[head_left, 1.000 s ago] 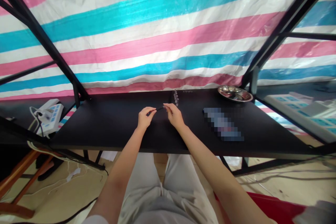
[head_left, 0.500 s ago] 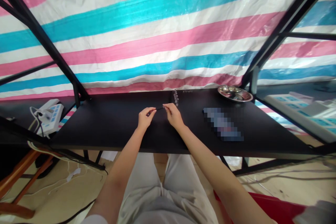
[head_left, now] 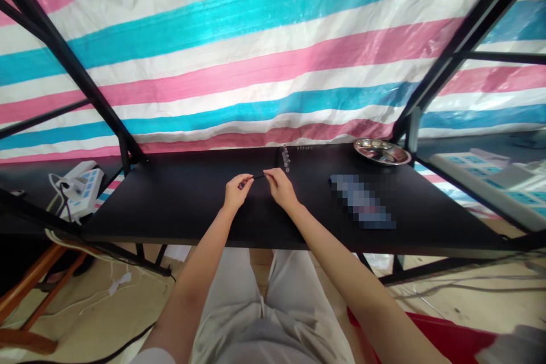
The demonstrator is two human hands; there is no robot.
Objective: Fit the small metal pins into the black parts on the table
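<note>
A thin dark stick-like piece (head_left: 259,177) spans the gap between my two hands, held a little above the black table. My left hand (head_left: 237,190) pinches one end of it between thumb and fingers. The fingertips of my right hand (head_left: 280,186) are closed on the other end. It is too small and dark for me to name its kind. Just beyond my right hand, a row of small clear pieces (head_left: 285,158) runs away from me on the table. Several tinier pale pieces (head_left: 304,148) are lined up near the back edge.
On the right of the black table (head_left: 170,199) lies a blurred-out bluish item (head_left: 362,203). A shiny metal plate (head_left: 398,157) sits at the back right. White power strips (head_left: 90,190) are at the left. Black frame posts flank the table, before a striped sheet (head_left: 256,68).
Both hands stay in nearly the same place on the dark piece. My right fingertips have shifted very slightly to the left.
</note>
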